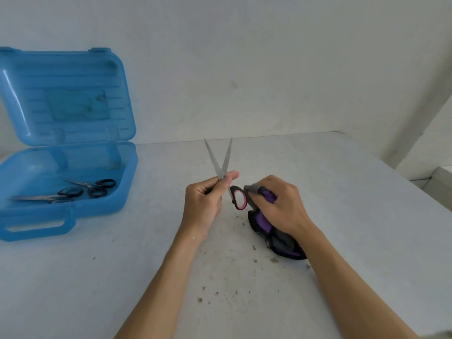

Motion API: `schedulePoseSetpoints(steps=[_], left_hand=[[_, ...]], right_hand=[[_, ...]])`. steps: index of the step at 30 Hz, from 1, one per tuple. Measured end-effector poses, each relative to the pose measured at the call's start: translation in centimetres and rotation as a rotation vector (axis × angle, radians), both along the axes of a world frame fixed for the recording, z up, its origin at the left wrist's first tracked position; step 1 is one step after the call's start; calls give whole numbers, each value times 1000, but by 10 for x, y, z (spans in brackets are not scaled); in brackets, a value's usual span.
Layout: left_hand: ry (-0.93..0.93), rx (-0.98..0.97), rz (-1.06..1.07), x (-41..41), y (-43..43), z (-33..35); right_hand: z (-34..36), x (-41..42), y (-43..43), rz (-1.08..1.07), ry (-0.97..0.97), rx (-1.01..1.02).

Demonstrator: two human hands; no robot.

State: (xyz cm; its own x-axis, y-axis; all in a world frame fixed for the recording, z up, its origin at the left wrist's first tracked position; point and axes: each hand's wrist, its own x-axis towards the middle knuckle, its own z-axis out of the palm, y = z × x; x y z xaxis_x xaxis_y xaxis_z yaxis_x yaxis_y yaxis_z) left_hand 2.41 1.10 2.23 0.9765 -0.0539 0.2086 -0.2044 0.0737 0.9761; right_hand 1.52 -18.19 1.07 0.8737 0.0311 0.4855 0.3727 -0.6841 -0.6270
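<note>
The left hand grips a pair of scissors near the pivot, its fingers curled round the metal where the two blades cross, with the fingertips poking out on the far side. The blades stand spread apart in a narrow V, tips pointing up and away from the person. One black handle loop with a pink inner rim hangs below the left hand, between the two hands; the other loop is hidden behind the left palm. The right hand is closed on a bunched cloth of black, purple and grey, pressing a fold of it against that pink-rimmed loop, while the rest of the cloth lies on the table under the right wrist. Small dark crumbs are scattered over the white table near the forearms. To the left, well apart from the hands, a blue plastic case stands open with its lid upright, and two black-handled scissors lie inside its tray.
</note>
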Motion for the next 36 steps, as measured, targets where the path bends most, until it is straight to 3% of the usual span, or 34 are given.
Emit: schedulePoseSetpoints(steps=[2,5,10,15,18,21,24,28,33,36], left_hand=[[6,-9,-32,1,2,1],[29,-26,-95,-1,1,1],[11,30,-13,4,-1,-4],[83,140,40,1,-12,-4],[110,-61,-147,-5,-23,-1],[208,-277,-208,-5,-27,1],[264,-397,-198,-2,-24,1],[273,-262,-144,-3,-19,3],[300,-297,-113,-5,-18,9],[290,-202,-126,-7,-17,10]], right_hand=[[10,-7,0,97,131,207],[18,-13,12,241,241,251],[17,-15,23,209,146,322],[8,-12,29,-123,-225,90],[0,-8,34,-180,-412,-93],[-7,-7,39,-85,-370,-145],[-4,-6,36,61,-272,-16],[6,-12,29,165,-234,32],[24,-21,21,66,-173,369],[25,-21,19,-53,-183,451]])
